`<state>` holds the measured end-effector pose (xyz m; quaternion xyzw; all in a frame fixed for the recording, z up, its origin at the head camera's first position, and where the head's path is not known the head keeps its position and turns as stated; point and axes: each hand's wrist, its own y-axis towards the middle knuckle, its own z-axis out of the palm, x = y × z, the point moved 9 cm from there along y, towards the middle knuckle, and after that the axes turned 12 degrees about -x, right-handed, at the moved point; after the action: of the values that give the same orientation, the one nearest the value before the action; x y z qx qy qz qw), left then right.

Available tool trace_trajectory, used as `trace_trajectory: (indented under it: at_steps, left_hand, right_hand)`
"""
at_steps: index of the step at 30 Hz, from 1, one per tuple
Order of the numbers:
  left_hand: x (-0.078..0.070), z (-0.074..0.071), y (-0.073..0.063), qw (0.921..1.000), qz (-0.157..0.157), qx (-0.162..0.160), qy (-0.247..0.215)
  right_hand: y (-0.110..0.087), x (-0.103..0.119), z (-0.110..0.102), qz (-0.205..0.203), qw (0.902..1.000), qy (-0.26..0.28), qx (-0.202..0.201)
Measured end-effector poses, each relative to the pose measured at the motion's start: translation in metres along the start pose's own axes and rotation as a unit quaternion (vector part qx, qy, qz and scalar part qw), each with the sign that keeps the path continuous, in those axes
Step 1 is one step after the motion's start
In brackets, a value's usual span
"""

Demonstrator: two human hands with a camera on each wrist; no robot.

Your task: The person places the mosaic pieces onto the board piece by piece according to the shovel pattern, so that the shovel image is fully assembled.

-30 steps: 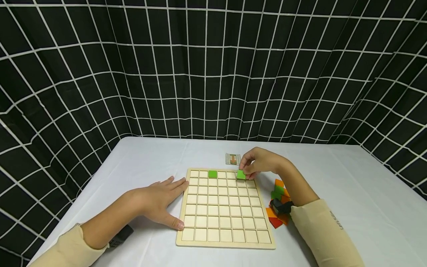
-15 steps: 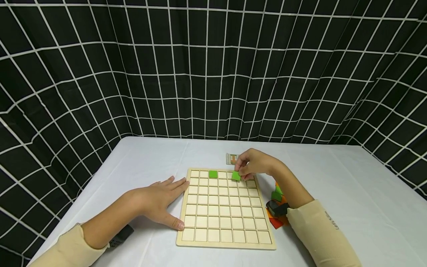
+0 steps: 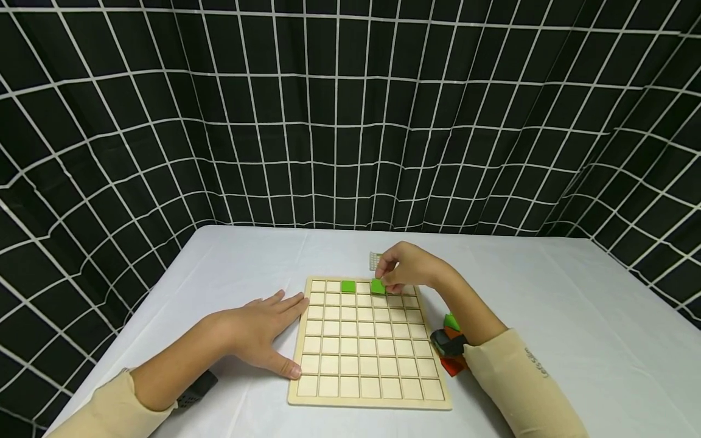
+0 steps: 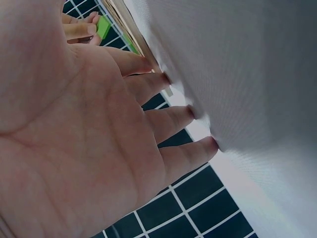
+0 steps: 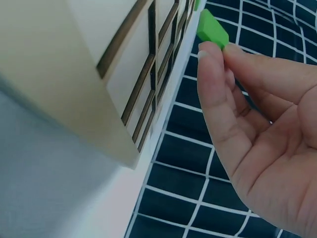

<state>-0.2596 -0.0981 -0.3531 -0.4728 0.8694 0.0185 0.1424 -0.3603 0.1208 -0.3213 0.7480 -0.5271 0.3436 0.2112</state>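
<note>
My right hand [image 3: 408, 267] pinches a green square tile [image 3: 378, 286] between thumb and fingers above the top row of a wooden grid board [image 3: 369, 402]. In the right wrist view the tile [image 5: 212, 29] is tilted and apart from the board. Another green tile [image 3: 348, 286] sits in a top-row cell, left of the held one. With fingers spread, my left hand [image 3: 257, 334] rests at the board's left side, thumb and fingertips at its edge. The left wrist view shows the palm [image 4: 84, 134] and fingertips touching the white cloth.
Right of the board lies a pile of tiles, red [image 3: 452, 366] and green [image 3: 451, 322] among them, partly hidden by the right wrist's black strap [image 3: 448, 344]. A small grid-patterned card [image 3: 374, 261] lies behind the board, mostly covered by the right hand. A black gridded curtain [image 3: 350, 121] backs the table.
My right hand has moved left along the board's top row with the green tile, covering more of the card. The left hand has stayed in place.
</note>
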Motion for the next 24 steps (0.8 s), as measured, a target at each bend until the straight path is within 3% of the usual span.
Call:
trace_trajectory:
  at_steps: [10,24]
  left_hand:
    - [0.001,0.000,-0.001,1.0000,-0.003,-0.001,-0.002]
    - [0.001,0.001,-0.001,1.0000,0.002,-0.004,-0.007]
  right_hand:
    - [0.005,0.003,0.007,-0.008,0.9990,-0.043,-0.005]
    - [0.004,0.006,0.014,-0.028,0.9993,0.008,0.022]
